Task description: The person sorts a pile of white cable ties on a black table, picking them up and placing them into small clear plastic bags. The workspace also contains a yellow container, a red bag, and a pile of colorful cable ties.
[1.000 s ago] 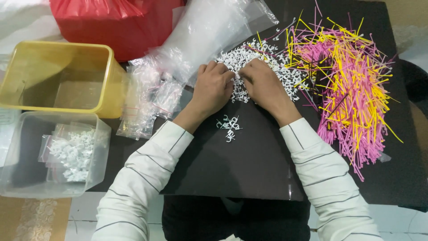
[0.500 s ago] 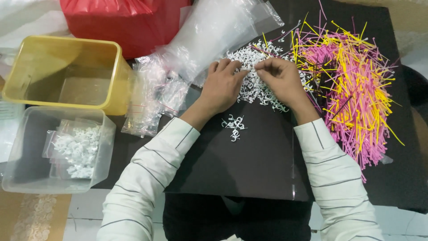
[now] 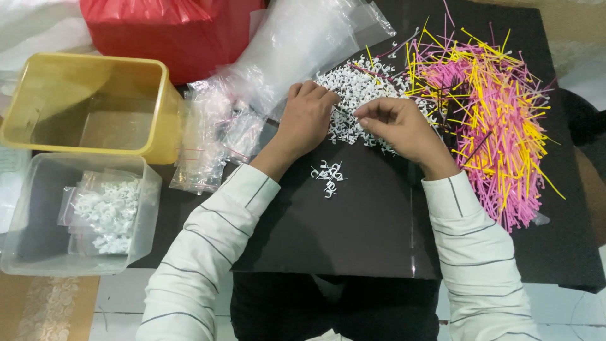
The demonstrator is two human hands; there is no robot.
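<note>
Here, at upper centre, my left hand (image 3: 307,120) rests curled on the white clips (image 3: 353,95); my right hand (image 3: 398,126) pinches some. Seemingly I am counting; next, add them to the small cluster (image 3: 328,172) below.

You're at small home-style packing station, not factory: black board (image 3: 353,240) over tiled floor (image 3: 568,309), heap of white clips (image 3: 353,95), pink and yellow sticks (image 3: 492,120), small clear bags (image 3: 214,139), yellow tub (image 3: 161,120), clear tub (image 3: 148,208) of filled packets.
</note>
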